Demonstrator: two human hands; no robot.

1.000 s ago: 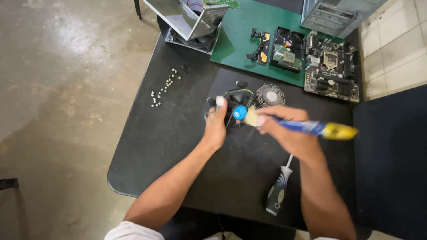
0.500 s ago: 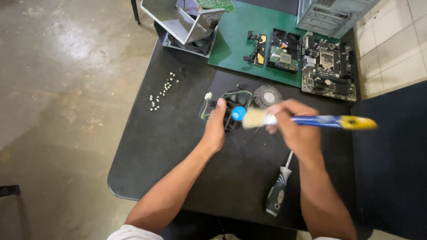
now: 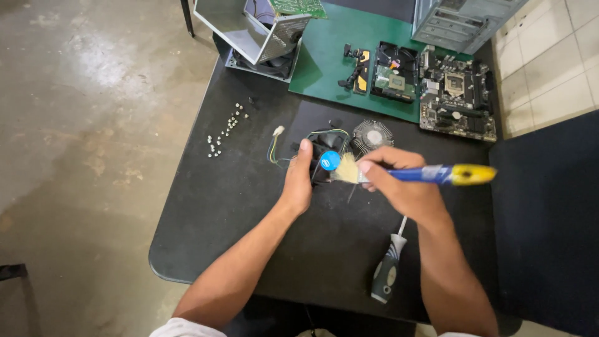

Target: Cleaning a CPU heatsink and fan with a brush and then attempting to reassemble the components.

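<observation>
The small black cooling fan (image 3: 326,161) with a round blue sticker at its hub sits near the middle of the black table (image 3: 249,206); my left hand (image 3: 299,181) is wrapped around its left edge, thumb up along the frame, steadying it; my right hand (image 3: 399,184) is closed around a paintbrush with a blue and yellow handle (image 3: 430,174), its pale bristles touching the fan just right of the hub; thin coloured wires ending in a white plug (image 3: 278,131) trail off to the fan's left; a round finned metal heatsink (image 3: 372,135) lies just behind it; a grey-handled screwdriver (image 3: 388,267) lies near my right forearm; small loose screws (image 3: 224,130) are scattered well to the left; a green mat (image 3: 324,62) beyond carries circuit boards (image 3: 457,93).
</observation>
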